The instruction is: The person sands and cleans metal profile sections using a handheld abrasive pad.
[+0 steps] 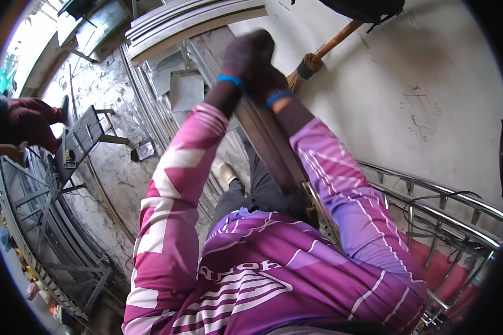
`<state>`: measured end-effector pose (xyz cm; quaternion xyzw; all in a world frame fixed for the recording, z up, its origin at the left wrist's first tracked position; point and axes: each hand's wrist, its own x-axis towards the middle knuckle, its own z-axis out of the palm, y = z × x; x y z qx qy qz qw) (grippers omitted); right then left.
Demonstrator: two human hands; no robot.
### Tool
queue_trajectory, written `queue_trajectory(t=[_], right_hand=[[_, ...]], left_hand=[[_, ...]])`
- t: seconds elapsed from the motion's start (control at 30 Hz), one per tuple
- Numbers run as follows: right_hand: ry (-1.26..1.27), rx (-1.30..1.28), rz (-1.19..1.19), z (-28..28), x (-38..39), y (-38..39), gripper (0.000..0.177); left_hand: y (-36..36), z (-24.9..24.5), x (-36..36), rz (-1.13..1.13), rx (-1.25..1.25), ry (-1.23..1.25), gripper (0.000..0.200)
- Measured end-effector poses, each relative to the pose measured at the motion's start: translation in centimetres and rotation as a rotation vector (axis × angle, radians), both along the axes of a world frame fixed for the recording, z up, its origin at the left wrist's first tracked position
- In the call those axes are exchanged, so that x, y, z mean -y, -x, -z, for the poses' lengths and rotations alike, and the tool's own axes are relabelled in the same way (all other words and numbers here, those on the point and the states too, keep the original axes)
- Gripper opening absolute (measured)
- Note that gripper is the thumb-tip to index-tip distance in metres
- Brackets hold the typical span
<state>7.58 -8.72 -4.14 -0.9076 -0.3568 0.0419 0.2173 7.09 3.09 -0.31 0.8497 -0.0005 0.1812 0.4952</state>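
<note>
My left hand [247,56], in a dark glove with a blue cuff, is raised in front of me and looks curled into a fist. Against it is my right hand [269,85], in a matching glove, its fingers blurred and mostly hidden. The two gloves meet and overlap, so whatever may be between them does not show. Beneath them a long dark metal beam [265,139] runs from my waist toward the far end of the floor.
Metal lengths [190,25] lie stacked ahead. A broom [310,64] leans by the pale wall. Shiny tubular railing [458,218] stands at right. At left are a low bench [81,142], a curved metal frame [33,223] and another person [31,120].
</note>
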Motion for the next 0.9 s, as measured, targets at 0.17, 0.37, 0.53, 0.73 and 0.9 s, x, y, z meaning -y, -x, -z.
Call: queue_trajectory(t=[0.17,0.37,0.53,0.73,0.9], right_hand=[[0.036,0.238,-0.061,7.8,4.9,2.0,0.034],[0.217,0.077,0.055,-0.2,-1.0,-1.0,0.032],[-0.170,0.300,-0.125,3.0,2.6,1.8,0.038],[0.215,-0.033,0.186,-1.4,-2.2,-0.7,0.041],[0.316,-0.007,0.079,-1.3,-4.3,-3.5,0.044]], left_hand=[[4.0,0.0,3.3,0.130,-0.037,0.152,0.019],[-2.2,0.3,-1.3,0.001,0.004,0.213,0.026],[3.3,-0.1,2.4,0.034,0.030,0.274,0.017],[-2.0,1.6,-1.5,0.000,0.008,0.416,0.025],[-4.3,1.0,-3.8,-0.068,0.056,0.163,0.019]])
